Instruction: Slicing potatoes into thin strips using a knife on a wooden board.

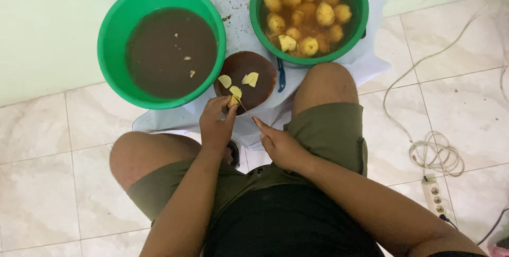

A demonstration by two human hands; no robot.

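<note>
Potato piece (234, 99) is sitting at the near edge of the round dark board (247, 79), pinched between the fingertips of the left hand (216, 124), which is curling down over it from the near side. Right hand (280, 144) is lying just beside, to the right, fingers pressed together around a thin knife (243, 104) whose blade is angling toward the piece; the handle is hidden inside the hand and the blade is too thin to trace fully. 3 pale slices (250, 79) are lying flat on the board, apart from one another. Beyond the board, 2 green basins are standing on a white sheet (238, 18): the left basin (114, 29) is holding murky brown water with a few small scraps floating in it, and the right basin (360, 13) is holding peeled yellow potatoes (306, 13) in water. A blue-handled tool (281, 77) is lying on the sheet between the board and the right basin. The person is squatting, bare knees on either side of the board, on pale floor tiles (42, 183). A coiled white cable (435, 153) and a power strip (436, 196) are lying well apart on the right.
</note>
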